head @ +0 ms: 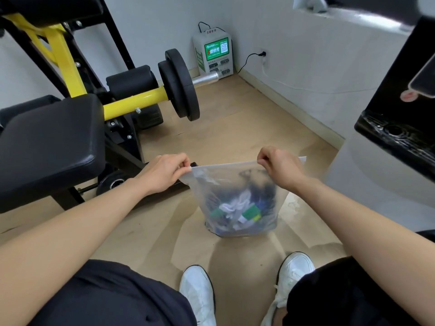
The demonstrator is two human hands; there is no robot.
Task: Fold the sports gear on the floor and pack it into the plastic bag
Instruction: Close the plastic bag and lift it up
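Translucent plastic bag (237, 196) hangs between the person's two hands, its bottom resting on or just above the wooden floor (235, 128) in front of the white shoes (197, 295). Inside it sits the sports gear (240, 205), a dark blue bundle with white and green parts showing through the film, slumped at the bottom. The left hand (164, 172) pinches the left end of the top edge and the right hand (280, 168) pinches the right end, each with thumb and fingers curled onto the plastic. Pulling the two ends apart keeps the mouth taut and straight, which looks like a way to line up the seal strip for closing, so packing seems nearly done. Just beside the left hand stands a black and yellow weight bench (54, 137) with weight plates (179, 85); farther off, against the wall, is a white charging station (213, 55).
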